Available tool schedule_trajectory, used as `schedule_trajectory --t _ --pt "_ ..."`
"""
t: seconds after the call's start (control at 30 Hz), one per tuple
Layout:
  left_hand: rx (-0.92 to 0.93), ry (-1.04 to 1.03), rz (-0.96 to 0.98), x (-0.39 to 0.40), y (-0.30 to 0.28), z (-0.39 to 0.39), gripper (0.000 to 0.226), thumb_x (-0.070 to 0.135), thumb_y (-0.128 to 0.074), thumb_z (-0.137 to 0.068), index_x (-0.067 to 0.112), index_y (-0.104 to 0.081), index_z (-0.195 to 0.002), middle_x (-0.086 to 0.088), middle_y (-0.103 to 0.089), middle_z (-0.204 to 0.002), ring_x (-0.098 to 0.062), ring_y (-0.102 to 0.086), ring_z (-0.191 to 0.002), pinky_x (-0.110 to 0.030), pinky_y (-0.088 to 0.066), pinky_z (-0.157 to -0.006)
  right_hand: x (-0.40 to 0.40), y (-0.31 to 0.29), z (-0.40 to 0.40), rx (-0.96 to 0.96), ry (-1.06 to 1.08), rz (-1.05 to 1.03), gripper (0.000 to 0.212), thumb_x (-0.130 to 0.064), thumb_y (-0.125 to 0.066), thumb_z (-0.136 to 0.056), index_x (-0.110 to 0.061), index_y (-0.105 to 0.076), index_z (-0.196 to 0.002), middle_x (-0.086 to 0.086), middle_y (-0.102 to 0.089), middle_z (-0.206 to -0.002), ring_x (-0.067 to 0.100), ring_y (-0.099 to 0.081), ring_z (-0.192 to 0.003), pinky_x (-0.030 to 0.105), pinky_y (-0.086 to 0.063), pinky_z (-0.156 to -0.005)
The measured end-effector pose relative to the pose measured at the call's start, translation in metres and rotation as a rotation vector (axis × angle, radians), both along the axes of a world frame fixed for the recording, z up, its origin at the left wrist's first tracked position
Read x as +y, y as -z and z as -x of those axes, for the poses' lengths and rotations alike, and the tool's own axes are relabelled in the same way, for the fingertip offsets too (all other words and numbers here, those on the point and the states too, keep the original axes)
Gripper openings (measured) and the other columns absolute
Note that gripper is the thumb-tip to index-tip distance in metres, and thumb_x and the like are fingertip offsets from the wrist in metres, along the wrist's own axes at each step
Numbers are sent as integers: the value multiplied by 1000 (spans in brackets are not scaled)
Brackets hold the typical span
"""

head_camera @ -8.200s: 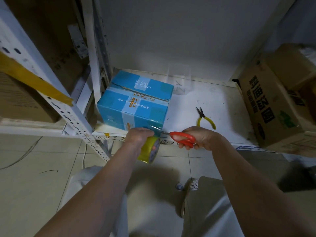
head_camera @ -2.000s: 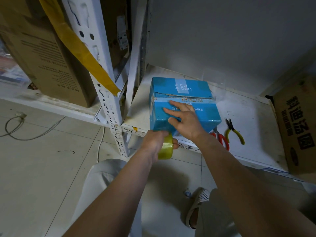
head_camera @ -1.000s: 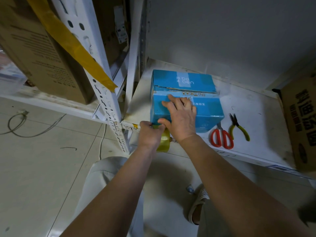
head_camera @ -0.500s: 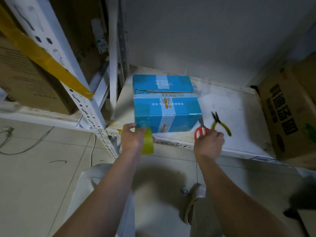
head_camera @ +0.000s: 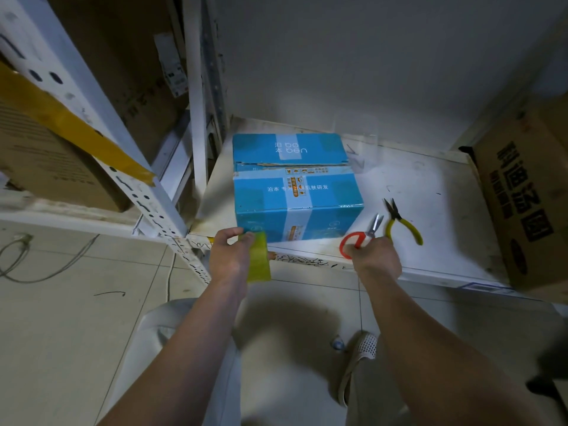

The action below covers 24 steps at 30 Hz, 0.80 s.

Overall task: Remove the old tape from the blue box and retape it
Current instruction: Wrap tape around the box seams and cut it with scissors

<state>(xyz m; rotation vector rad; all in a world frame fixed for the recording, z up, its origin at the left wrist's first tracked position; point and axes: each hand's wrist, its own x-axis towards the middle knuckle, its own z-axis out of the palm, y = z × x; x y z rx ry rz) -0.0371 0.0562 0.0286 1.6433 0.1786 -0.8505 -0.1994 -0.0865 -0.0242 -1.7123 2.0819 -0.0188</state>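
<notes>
Blue box (head_camera: 295, 192) sat on the white shelf (head_camera: 430, 229), near its front edge and toward its left end. Closed on top, with a ragged flap seam running across the lid behind a pale band of tape.

Left hand (head_camera: 229, 256) hung just in front of the blue box's lower left corner, at the shelf edge, fingers curled round a yellow-green tape roll (head_camera: 258, 259). Roll held edge-on, its top level with the box's bottom edge; possibly touching the box front, though blur there hid any strip of tape.

Right hand (head_camera: 376, 256) lay in front of the blue box's lower right corner, a little apart from it, clenched round the red handles of the scissors (head_camera: 358, 241). Blades pointed up and away, ending just right of the box's front right corner, not touching it.

Yellow-handled pliers (head_camera: 399, 224) lay flat on the shelf right of the blue box, just beside the scissor blades. Large brown carton (head_camera: 528, 204) with dark printed characters stood well to the right of the blue box, at the shelf's far end. White perforated upright (head_camera: 147, 192) rose left of the blue box, with a yellow strip (head_camera: 70, 127) slanting across it.
</notes>
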Motion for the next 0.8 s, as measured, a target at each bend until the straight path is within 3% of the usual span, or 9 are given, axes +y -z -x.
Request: schedule_trajectory --t 0.17,0.23,0.33,0.4,0.5,0.57,0.67,0.7,0.8 --pt "25 -10 5 2 -5 -1 22 11 -65 -87 26 -53 -76 -12 -64 -100 -32 -65 -75 -50 -54 -83 8 -5 4 5 -22 -73 41 -51 -57 -86 -12 -52 -98 5 -60 -91 20 -59 -87 26 -44 -68" --pt "33 0 3 1 -8 -1 20 11 -65 -86 25 -53 -79 -11 -65 -101 -31 -65 -80 -49 -55 -82 15 -8 6 -83 20 -102 39 -50 -55 -88 -11 -49 -92 6 -60 -91 20 -57 -86 28 -45 -73" --pt "64 23 4 2 -14 -1 18 6 -63 -88 19 -51 -93 -9 -62 -90 -24 -63 -63 -38 -55 -65 23 -17 14 -357 151 -222 31 -35 -60 -89 -8 -49 -80 10 -65 -93 20 -63 -84 29 -49 -77" --pt "95 47 2 3 -20 -2 17 5 -62 -87 16 -52 -94 -13 -64 -93 -24 -63 -59 -35 -56 -59 30 -28 27 -499 187 -346 25 -29 -61 -89 -4 -56 -90 12 -67 -91 19 -65 -74 25 -49 -66" --pt "78 95 -9 5 -28 -3 20 5 -61 -88 12 -53 -104 -8 -59 -79 -19 -61 -42 -24 -49 -37 41 -49 52 -499 37 -567 18 -24 -56 -91 -6 -61 -94 6 -65 -78 12 -55 -62 21 -35 -55" --pt "74 125 -11 5 -30 -5 22 9 -62 -88 12 -53 -108 -8 -58 -81 -21 -62 -53 -29 -50 -47 44 -62 62 -434 -88 -686 16 -28 -61 -88 -12 -65 -90 2 -67 -78 11 -53 -65 25 -34 -60" --pt "64 121 -42 6 -32 -4 21 22 -64 -87 17 -55 -104 -12 -61 -107 -29 -60 -89 -45 -51 -85 39 -80 51 -464 -201 -736 23 -31 -66 -83 -14 -66 -100 1 -68 -82 11 -54 -69 27 -35 -67" --pt "66 116 -47 6 -32 -4 20 25 -64 -87 18 -55 -103 -11 -60 -109 -30 -58 -96 -48 -48 -91 35 -86 41 -469 -248 -709 25 -33 -65 -84 -15 -65 -101 1 -68 -83 11 -54 -70 28 -36 -68" --pt "70 102 -39 5 -29 -6 13 20 -64 -87 17 -54 -96 -8 -59 -96 -26 -56 -83 -41 -50 -81 23 -105 1 -424 -401 -633 27 -38 -64 -84 -16 -63 -99 -1 -66 -81 9 -52 -70 27 -39 -70"
